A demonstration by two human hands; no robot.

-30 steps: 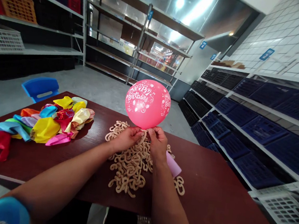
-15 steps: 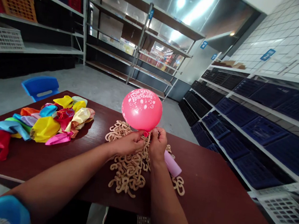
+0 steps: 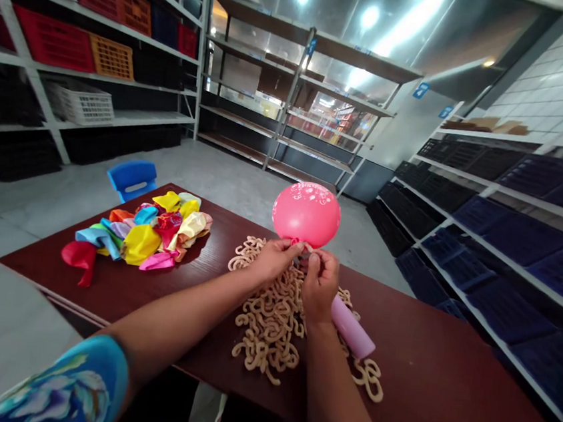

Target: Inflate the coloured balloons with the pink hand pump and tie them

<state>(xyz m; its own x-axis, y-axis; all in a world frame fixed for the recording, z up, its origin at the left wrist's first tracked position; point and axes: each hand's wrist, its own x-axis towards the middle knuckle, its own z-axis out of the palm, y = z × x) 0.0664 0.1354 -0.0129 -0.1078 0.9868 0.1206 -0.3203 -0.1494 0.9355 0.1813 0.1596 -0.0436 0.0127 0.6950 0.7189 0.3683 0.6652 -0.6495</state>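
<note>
Though printed white, pink balloon [image 3: 306, 213] writing unreadable.

A glossy rubber balloon [image 3: 306, 213] above a dark, smooth wood-grain table [image 3: 444, 382].

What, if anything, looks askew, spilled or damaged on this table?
Nothing stands out. The left hand and right hand pinch the neck of the intact pink balloon above loosely heaped beige clips; the flat balloons lie in one heap.
</note>
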